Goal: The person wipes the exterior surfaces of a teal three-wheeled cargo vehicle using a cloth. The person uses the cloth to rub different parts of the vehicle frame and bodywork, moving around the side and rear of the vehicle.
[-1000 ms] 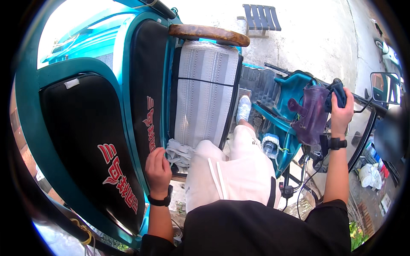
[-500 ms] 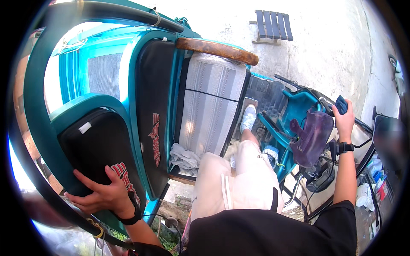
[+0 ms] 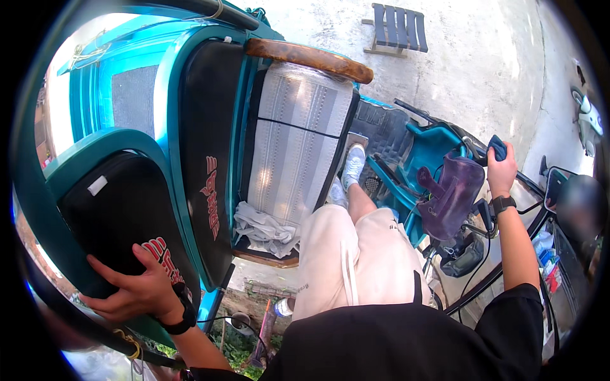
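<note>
My left hand (image 3: 143, 289) lies with its fingers spread over the teal rim (image 3: 54, 174) and black padded panel (image 3: 117, 209) at the lower left. Its thumb rests on the pad, near red lettering. On the right, my right hand (image 3: 502, 170) is closed around a dark blue folded cloth (image 3: 497, 147) beside the black handlebar. A purple bag (image 3: 452, 193) hangs just left of that hand, in front of a teal seat-shaped part (image 3: 427, 155). Both my shoes (image 3: 353, 166) are on the vehicle's footboard.
A silver-grey bench seat (image 3: 295, 136) with a wooden armrest (image 3: 308, 58) and a crumpled white cloth (image 3: 262, 230) stands between my left arm and legs. Beyond is a slatted stool (image 3: 399, 28) on concrete. A mirror (image 3: 556, 187) juts out at the right.
The bench, panels and stool have shifted left and up in the view. My second shoe has come into sight. Both hands keep their places on the rim and the cloth.
</note>
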`<state>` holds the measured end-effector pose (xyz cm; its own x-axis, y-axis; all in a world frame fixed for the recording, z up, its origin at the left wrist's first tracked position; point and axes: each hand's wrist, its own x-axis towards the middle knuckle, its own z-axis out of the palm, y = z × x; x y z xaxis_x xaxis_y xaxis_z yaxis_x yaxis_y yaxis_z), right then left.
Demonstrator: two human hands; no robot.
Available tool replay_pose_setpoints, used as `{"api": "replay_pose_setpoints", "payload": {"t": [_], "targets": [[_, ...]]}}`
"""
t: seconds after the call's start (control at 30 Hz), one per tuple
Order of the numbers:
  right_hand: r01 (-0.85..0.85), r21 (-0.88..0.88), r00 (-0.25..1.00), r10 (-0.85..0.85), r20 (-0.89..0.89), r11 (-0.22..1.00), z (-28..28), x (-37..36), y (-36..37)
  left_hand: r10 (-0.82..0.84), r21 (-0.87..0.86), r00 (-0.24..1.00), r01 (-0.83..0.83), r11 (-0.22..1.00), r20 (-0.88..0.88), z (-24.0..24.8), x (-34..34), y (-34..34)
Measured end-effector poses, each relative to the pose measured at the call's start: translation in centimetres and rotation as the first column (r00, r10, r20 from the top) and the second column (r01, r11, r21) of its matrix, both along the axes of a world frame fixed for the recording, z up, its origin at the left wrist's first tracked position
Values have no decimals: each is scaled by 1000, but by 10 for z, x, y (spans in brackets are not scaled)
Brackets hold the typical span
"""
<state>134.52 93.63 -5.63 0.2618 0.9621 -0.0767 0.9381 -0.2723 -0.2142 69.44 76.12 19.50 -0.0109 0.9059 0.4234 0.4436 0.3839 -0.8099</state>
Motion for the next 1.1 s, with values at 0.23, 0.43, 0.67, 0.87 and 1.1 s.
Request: {"api": "replay_pose_setpoints", "payload": {"t": [0.23,0.43,0.67,0.87,1.1], "targets": [[-35,0,999,35,39,999,-7,8,0,24,14,1000,-24,1000,2,0,-1,-6],[13,-38,999,-11,52,999,-1,-1,1,-23,-10,1000,23,1000,-3,2,-9,-5],[-12,-15,992,14,123,1000,-8,5,2,67,20,998,-67,998,-17,-6,-15,-18],[-56,-19,983,59,176,998,-10,8,3,80,53,997,-80,995,-1,-8,-17,-20],[-45,-42,985,51,163,998,-8,5,5,5,144,998,-14,989,57,-19,-22,-18]]}}
